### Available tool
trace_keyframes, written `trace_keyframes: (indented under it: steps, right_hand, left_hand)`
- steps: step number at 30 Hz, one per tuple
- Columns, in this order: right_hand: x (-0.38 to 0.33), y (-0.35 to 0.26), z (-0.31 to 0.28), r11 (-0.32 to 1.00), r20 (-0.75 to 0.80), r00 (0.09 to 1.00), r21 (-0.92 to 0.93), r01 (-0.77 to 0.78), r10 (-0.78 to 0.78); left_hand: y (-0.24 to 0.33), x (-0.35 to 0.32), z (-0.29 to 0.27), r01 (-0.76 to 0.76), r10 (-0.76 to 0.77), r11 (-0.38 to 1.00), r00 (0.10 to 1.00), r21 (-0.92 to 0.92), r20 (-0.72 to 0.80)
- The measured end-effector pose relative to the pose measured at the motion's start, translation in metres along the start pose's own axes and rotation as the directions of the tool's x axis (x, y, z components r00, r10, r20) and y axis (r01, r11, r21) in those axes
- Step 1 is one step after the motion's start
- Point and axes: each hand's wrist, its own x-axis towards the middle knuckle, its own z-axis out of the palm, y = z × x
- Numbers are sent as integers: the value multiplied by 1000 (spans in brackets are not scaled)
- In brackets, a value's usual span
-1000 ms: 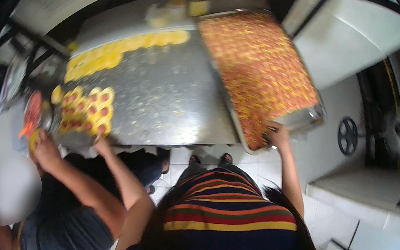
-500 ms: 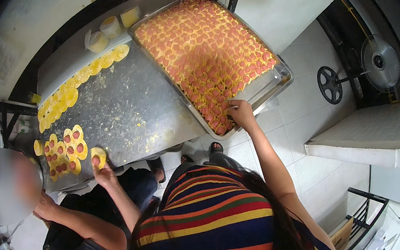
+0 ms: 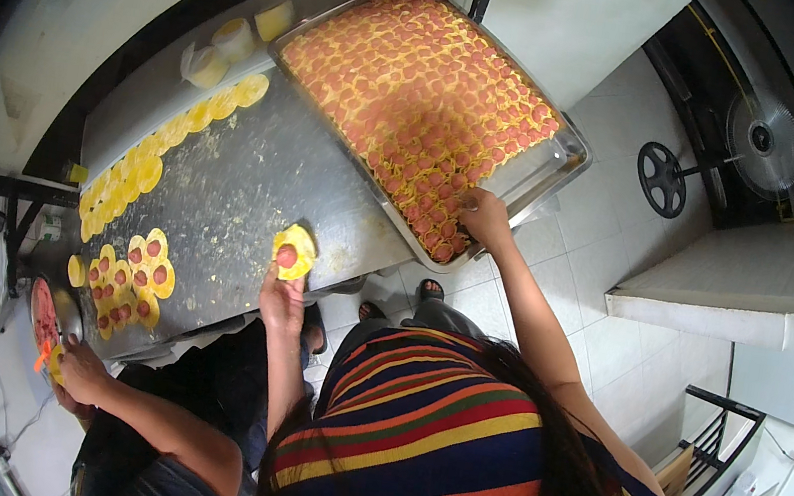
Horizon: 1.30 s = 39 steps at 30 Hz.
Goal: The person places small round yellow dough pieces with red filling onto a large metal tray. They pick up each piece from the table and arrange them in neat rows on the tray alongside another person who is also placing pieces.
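Head view shows the left hand [image 3: 282,301] pinching one yellow dough round [image 3: 294,252] with a sausage slice on it, just above the steel counter [image 3: 244,188]. The right hand [image 3: 485,218] rests, fingers bent, on the rolls at the near edge of the full tray [image 3: 569,160]; whether it grips one I cannot tell. The slice may slide off if the round tilts.

Steel worktable [image 3: 253,199]: grey, flecked with yellow crumbs. On it, a baking tray [image 3: 552,173]: silver, packed with orange-yellow pieces with pink-red centres. Along its far edge, dough rounds [image 3: 159,151]: plain yellow. Below it, a shirt [image 3: 452,436]: navy, red, yellow, green stripes.
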Motion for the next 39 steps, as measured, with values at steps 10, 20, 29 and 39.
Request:
trace_keyframes:
  steps: [10,20,29,39]
  right_hand:
    - [-62,-93,69,563,477,853,773,-292,-213]
    - [-60,-72,140,748,362,909,657,-94,-204]
    - [-70,-70,134,636,220,881,764,112,-419]
    - [-60,-81,140,620,330,870,784,-37,-366]
  left_hand:
    - [-14,-20,50,122,-128,992,966,39,223]
    - [-44,4,6,-112,82,706,994,700,77]
    - [-37,1,8,-102,130,777,992,621,1]
    - [-34,7,2,-176,152,706,984,686,96]
